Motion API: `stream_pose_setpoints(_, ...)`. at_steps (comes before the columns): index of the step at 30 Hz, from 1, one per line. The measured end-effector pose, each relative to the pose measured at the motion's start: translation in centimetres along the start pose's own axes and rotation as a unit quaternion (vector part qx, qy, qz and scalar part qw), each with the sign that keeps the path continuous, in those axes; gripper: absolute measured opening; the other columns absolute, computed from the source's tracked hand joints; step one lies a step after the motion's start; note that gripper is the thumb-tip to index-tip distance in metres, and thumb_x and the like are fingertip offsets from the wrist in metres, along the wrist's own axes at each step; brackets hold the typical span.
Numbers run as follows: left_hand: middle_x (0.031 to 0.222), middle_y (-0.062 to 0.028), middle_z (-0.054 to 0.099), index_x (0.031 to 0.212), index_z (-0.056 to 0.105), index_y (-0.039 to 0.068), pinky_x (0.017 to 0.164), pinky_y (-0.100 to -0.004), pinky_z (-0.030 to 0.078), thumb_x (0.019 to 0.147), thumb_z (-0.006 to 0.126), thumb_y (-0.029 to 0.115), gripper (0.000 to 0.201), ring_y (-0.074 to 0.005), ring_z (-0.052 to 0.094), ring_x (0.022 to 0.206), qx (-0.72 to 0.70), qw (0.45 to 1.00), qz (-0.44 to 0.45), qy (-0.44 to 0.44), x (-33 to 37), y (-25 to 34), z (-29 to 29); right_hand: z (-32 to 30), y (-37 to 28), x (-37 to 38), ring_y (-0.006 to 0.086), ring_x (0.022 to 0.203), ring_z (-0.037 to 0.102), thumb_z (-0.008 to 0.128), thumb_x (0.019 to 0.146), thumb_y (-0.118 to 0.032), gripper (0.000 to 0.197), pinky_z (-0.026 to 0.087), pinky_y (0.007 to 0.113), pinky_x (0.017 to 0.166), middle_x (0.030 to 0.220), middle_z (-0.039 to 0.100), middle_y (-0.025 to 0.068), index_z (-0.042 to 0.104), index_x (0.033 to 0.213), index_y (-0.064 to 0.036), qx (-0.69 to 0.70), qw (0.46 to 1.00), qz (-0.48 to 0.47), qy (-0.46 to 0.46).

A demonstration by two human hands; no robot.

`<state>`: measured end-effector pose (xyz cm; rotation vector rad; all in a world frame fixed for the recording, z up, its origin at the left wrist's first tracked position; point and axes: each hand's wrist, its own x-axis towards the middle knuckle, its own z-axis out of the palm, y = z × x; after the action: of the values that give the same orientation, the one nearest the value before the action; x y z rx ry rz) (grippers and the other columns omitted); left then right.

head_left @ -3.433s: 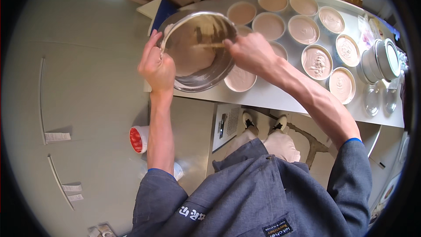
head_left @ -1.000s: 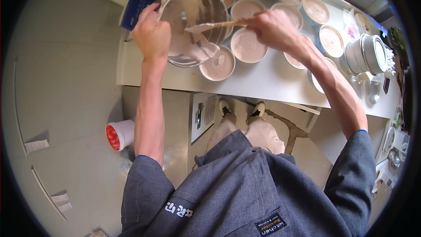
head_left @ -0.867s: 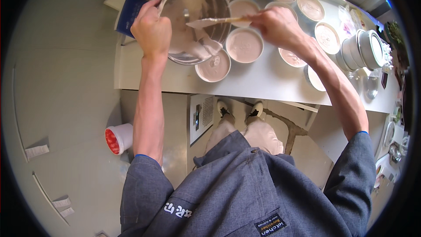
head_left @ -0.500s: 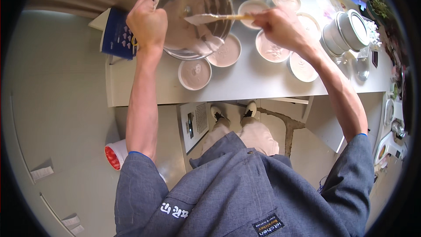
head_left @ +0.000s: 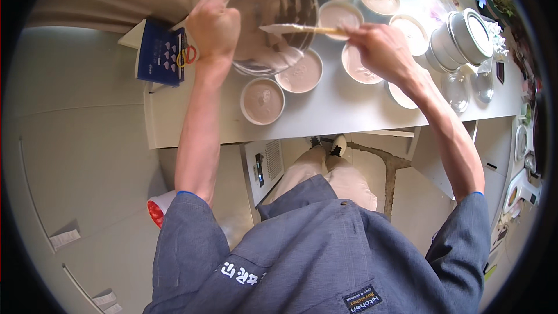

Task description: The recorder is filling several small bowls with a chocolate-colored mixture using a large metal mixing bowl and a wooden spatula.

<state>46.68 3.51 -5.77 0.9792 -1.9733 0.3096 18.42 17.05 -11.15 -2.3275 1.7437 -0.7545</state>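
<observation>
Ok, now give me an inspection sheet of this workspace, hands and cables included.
Surface: white table, pans spread across it
Working things: shiny bowl with pinkish-brown mixture, spatula, filled round pans
Clutter: stacked pans and clear domes right; blue box left
Hands: left hand grips the bowl's rim; right hand holds the spatula
Cables: nothing seen clearly
Surroundings: brown curtain, white bucket, green plant

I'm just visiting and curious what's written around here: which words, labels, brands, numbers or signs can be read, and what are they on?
I can't copy wording, but here is where it stands.
Dark grey jacket: large white characters.
Small black patch on the jacket: pale and orange lettering.
Blue panel: small pale print, too small to read.
White paper tags: too small to read.
</observation>
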Motion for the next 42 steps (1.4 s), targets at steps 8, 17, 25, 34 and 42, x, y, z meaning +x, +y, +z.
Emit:
stream_pose_setpoints(8,0.096,-0.0135,0.076,0.067,0.064,-0.004,0.070,-0.0391,0.056,0.069,0.052,-0.009,0.013,-0.0352,0.070,0.078,-0.018,0.999,-0.024,0.018,-1.4,-2.5,0.7,2.1,-1.7,-1.3,0.0320,0.069,0.068,0.068,0.090,-0.013,0.023,0.052,0.043,0.059,0.082,0.070,0.0118,0.074,0.112,-0.0141,-0.002,1.000,0.026,0.012)
stream_pose_setpoints(17,0.099,-0.0107,0.076,0.070,0.067,0.000,0.064,-0.0409,0.056,0.070,0.055,-0.008,0.014,-0.0346,0.070,0.073,-0.037,0.999,-0.026,0.012,-2.1,-3.9,1.0,2.5,-4.7,-0.8,0.0241,0.072,0.069,0.065,0.088,-0.008,0.036,0.054,0.042,0.060,0.085,0.070,0.0048,0.072,0.122,-0.0193,-0.115,0.990,0.070,-0.035)
stream_pose_setpoints(25,0.102,-0.0116,0.076,0.084,0.074,0.003,0.078,-0.0413,0.058,0.073,0.055,-0.008,0.024,-0.0327,0.073,0.092,-0.061,0.998,-0.010,0.005,-2.2,-3.0,1.6,4.1,-6.5,2.2,0.0247,0.072,0.068,0.060,0.091,-0.005,0.034,0.055,0.039,0.060,0.079,0.065,0.0107,0.066,0.124,-0.0098,-0.279,0.951,0.021,-0.136)
stream_pose_setpoints(34,0.101,-0.0116,0.076,0.076,0.070,-0.001,0.072,-0.0404,0.056,0.075,0.056,-0.009,0.015,-0.0331,0.073,0.083,-0.086,0.996,-0.006,-0.023,-1.2,-3.2,2.6,4.1,-9.1,-4.4,0.0258,0.070,0.067,0.063,0.086,-0.005,0.036,0.053,0.038,0.057,0.079,0.065,0.0087,0.067,0.120,-0.0140,-0.128,0.978,0.163,-0.002)
stream_pose_setpoints(42,0.101,-0.0104,0.076,0.078,0.069,0.000,0.068,-0.0417,0.056,0.071,0.054,-0.008,0.018,-0.0335,0.072,0.078,-0.081,0.995,0.045,-0.043,1.3,0.7,4.3,2.6,-6.5,-9.0,0.0250,0.065,0.067,0.064,0.086,-0.007,0.036,0.052,0.039,0.054,0.081,0.065,0.0070,0.068,0.121,-0.0171,-0.053,0.975,0.200,0.081)
